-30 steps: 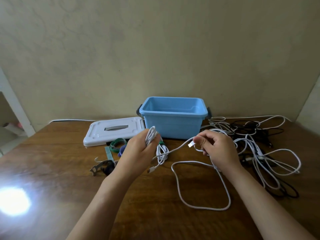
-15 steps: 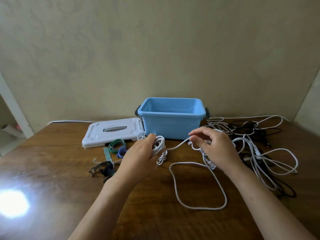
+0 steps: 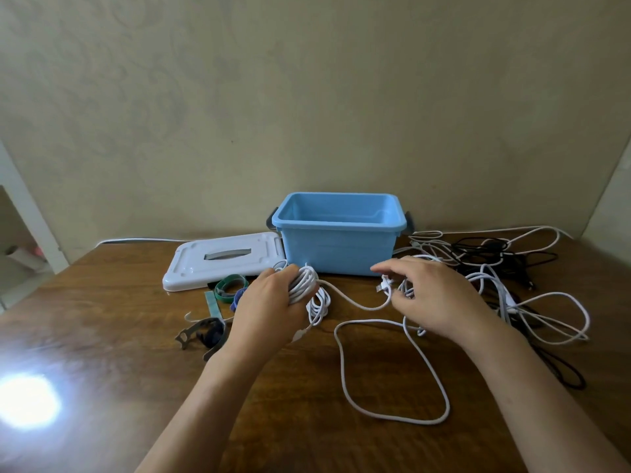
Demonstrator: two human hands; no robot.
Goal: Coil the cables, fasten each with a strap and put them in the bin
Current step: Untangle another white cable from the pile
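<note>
From the head view, my left hand [image 3: 273, 302] gripped the white coil [image 3: 302, 283] just left of centre frame, fingers curled round the bunched loops; a second ago I held that bundle up higher, and by this moment it had come down close to the desk [image 3: 119, 336], a few loose turns hanging below my fist. My right hand [image 3: 433, 298] had changed too: a second ago it pinched the cable near its plug [image 3: 384, 285], now the fingers were stretched forward and mostly straight, and I could not tell whether the thumb side kept hold of the cable under the palm. The slack of the white cable [image 3: 392, 414] lay in a big loop on the desk at lower centre. I judged one more wrap was coming, so this cable was only partly coiled. The straps [image 3: 230, 285] lay left of my left hand, untouched, and the blue bin [image 3: 338, 247] stood behind, upper centre. The tangle of other cables [image 3: 512, 268] waited at the right
</note>
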